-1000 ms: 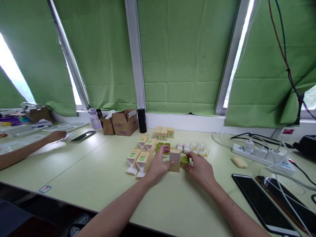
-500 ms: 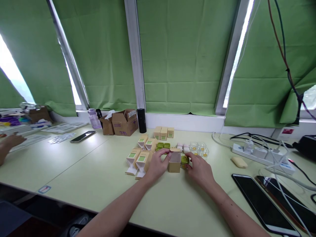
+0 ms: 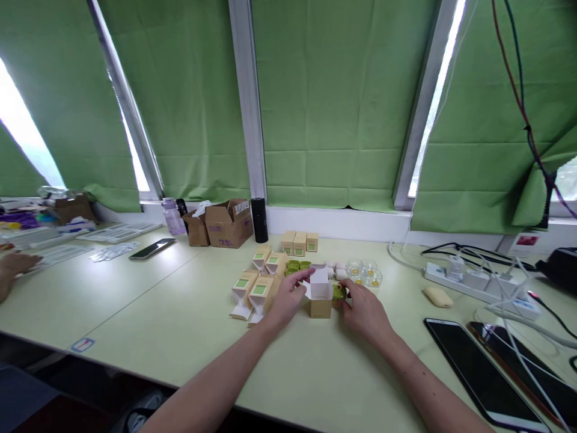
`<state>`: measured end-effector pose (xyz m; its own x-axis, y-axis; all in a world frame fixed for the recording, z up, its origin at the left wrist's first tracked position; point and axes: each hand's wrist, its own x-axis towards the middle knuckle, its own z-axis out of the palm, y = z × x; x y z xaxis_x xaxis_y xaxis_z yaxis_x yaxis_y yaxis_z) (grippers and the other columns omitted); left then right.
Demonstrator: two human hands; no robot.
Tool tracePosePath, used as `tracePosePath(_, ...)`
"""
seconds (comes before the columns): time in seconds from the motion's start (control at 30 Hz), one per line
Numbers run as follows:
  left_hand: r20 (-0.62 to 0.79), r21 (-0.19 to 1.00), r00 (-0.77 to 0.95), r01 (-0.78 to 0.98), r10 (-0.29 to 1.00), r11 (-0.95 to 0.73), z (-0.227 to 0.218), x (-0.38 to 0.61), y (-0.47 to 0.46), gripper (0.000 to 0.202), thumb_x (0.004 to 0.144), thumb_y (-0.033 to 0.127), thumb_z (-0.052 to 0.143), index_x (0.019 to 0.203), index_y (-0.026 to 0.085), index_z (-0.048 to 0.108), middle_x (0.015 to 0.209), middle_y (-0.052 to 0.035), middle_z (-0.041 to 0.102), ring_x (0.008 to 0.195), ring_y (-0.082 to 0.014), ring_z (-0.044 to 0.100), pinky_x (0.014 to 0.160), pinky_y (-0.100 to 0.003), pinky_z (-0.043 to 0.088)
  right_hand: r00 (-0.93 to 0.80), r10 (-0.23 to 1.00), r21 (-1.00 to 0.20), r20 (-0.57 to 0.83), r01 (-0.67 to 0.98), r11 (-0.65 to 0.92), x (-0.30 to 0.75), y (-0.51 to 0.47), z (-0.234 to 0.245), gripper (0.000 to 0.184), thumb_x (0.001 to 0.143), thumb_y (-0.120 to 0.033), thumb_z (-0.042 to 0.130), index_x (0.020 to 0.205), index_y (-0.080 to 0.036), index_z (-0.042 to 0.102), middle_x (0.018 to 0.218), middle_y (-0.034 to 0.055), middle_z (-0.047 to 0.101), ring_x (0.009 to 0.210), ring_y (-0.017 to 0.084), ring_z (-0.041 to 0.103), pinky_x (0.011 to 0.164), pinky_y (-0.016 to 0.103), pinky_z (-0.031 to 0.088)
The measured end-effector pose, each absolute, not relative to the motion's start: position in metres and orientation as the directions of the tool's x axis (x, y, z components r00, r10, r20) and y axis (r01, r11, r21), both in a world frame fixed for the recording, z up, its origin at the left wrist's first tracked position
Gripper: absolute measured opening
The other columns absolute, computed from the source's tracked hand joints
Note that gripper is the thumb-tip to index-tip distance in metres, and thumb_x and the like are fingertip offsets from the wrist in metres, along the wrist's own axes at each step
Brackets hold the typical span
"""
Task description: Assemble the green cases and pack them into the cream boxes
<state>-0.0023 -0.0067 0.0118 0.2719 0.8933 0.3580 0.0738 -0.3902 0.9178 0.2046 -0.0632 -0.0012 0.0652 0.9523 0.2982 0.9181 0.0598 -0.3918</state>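
Observation:
A small cardboard box (image 3: 320, 309) stands upright on the table between my hands, its white-lined flaps raised. My left hand (image 3: 287, 299) is at the box's upper left, with thumb and forefinger closed at a flap. Just right of the box, a small green cube-shaped piece (image 3: 338, 293) is between the thumb and fingers of my right hand (image 3: 365, 310). Several more green pieces (image 3: 294, 264) sit behind the box, beside pale pink pieces (image 3: 340, 272) and clear cups with yellow centres (image 3: 373, 278). Several open boxes with green labels (image 3: 260, 291) lie left of my left hand.
Three closed small boxes (image 3: 300, 242) stand at the back. Farther left are a larger carton (image 3: 229, 225), a black flask (image 3: 259, 220) and a phone (image 3: 152, 249). A power strip (image 3: 480, 287) and a large phone (image 3: 480, 373) lie right. Another person's hand (image 3: 18, 263) is far left.
The box's flaps have opened upward, showing their white insides, and my left fingers have shifted to its left flap. My right hand stays on the green piece.

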Motion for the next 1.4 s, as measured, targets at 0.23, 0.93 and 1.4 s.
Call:
tracePosePath(0.23, 0.342, 0.93, 0.288, 0.031, 0.894, -0.366, 0.005, -0.004, 0.001, 0.061, 0.068, 0.01, 0.052, 0.124, 0.015, 0.075, 0.11, -0.0092, 0.075, 0.103, -0.0236, 0.067, 0.09, -0.035, 0.053, 0.092, 0.924, -0.459, 0.371, 0.883, 0.097, 0.207, -0.063, 0.0, 0.03, 0.089, -0.015, 0.054, 0.118, -0.024, 0.056, 0.114, 0.0069, 0.07, 0.092, 0.024, 0.067, 0.07, 0.032, 0.043)
tracePosePath(0.93, 0.273, 0.96, 0.353, -0.043, 0.895, -0.276, 0.007, -0.001, -0.006, 0.062, 0.07, 0.009, 0.052, 0.128, 0.013, 0.072, 0.125, -0.0122, 0.073, 0.114, -0.0266, 0.064, 0.101, -0.038, 0.049, 0.102, 0.761, -0.738, 0.64, 0.355, 0.573, 0.191, -0.076, 0.011, 0.036, 0.102, -0.039, 0.052, 0.134, -0.029, 0.042, 0.136, 0.0119, 0.057, 0.103, 0.024, 0.07, 0.057, 0.027, 0.055)
tracePosePath(1.4, 0.243, 0.97, 0.359, -0.121, 0.901, -0.213, 0.004, 0.001, 0.001, 0.068, 0.059, 0.007, 0.051, 0.121, 0.013, 0.076, 0.117, -0.0112, 0.075, 0.109, -0.025, 0.064, 0.097, -0.036, 0.05, 0.105, 0.818, -0.74, 0.565, 0.503, 0.447, 0.207, -0.065, 0.003, 0.035, 0.099, -0.036, 0.053, 0.131, -0.027, 0.044, 0.118, 0.007, 0.069, 0.073, 0.018, 0.073, 0.061, 0.032, 0.056)
